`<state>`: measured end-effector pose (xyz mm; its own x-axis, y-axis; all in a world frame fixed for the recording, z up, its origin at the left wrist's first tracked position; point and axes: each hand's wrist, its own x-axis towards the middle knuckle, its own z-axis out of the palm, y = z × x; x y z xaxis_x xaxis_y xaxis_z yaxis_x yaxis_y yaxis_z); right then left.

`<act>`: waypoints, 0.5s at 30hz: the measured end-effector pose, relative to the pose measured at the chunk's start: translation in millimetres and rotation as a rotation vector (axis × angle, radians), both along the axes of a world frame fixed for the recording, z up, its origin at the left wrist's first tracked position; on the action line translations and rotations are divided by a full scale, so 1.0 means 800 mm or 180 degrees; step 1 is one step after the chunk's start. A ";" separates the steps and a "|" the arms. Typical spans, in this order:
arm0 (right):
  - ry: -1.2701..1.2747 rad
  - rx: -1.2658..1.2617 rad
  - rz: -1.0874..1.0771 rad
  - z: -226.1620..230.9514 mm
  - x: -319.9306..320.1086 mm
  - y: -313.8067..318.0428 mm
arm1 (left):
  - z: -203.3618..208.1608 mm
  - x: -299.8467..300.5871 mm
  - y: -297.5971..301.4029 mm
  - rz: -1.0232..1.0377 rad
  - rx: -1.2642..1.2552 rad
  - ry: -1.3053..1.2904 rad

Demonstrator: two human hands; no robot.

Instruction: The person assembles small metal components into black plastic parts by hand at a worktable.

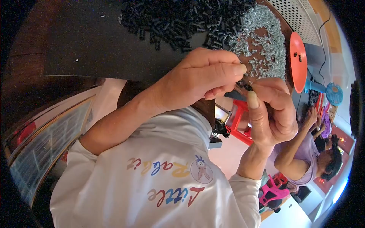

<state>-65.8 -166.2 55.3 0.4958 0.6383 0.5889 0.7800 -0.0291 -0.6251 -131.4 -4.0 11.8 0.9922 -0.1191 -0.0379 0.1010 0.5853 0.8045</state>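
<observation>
Both of my hands meet just in front of the piles on the table. My right hand pinches a small black part between thumb and fingertips. Beside it, the thumb and fingers of my left hand are pressed together, close to that part; what they hold, if anything, is hidden. Beyond my hands lies a heap of short black plastic pieces. To its right spreads a pile of small silvery coil springs, nearest to my fingertips.
A red-orange plate with a few black bits stands right of the springs. Beyond it are a blue fan and a white perforated panel. A dark sheet covers the table's left. Another person sits at the right, near red stools.
</observation>
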 end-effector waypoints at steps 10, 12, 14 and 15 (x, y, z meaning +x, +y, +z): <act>-0.0016 -0.0172 0.0024 0.005 -0.002 -0.005 | 0.005 0.002 -0.001 -0.0112 0.0014 0.0017; -0.0136 -0.0226 -0.0030 0.006 -0.003 -0.004 | 0.001 0.002 -0.002 -0.0087 -0.0019 -0.0035; -0.0099 -0.0232 -0.0051 0.007 -0.004 -0.004 | 0.004 0.003 -0.001 -0.0095 0.0038 0.0003; -0.0063 -0.0237 -0.0073 0.006 -0.005 -0.004 | 0.005 0.003 -0.001 -0.0104 0.0098 0.0040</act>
